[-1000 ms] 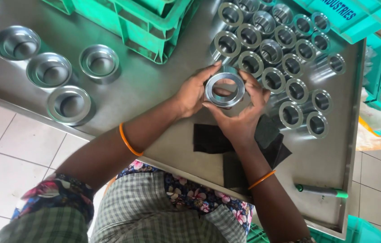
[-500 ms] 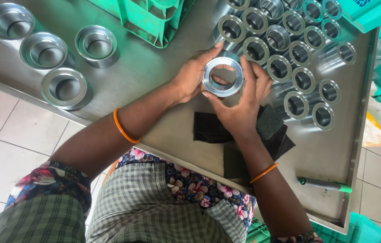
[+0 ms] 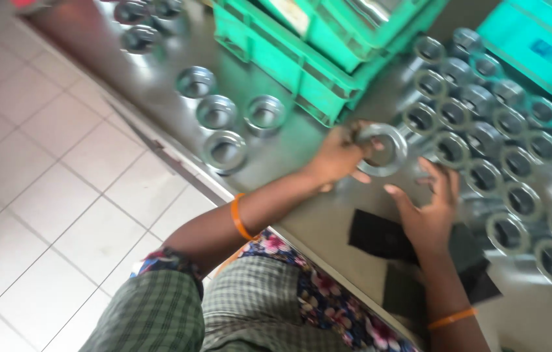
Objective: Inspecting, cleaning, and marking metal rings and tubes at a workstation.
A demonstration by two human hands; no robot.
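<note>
The metal ring (image 3: 381, 149) sits gripped in the left hand (image 3: 336, 156), its hole facing up, just beside the green crate (image 3: 289, 58). The right hand (image 3: 429, 212), released with fingers spread, hovers just below the ring, apart from it.

Blurred, seemingly steel ring (image 3: 381, 149), held aloft
</note>
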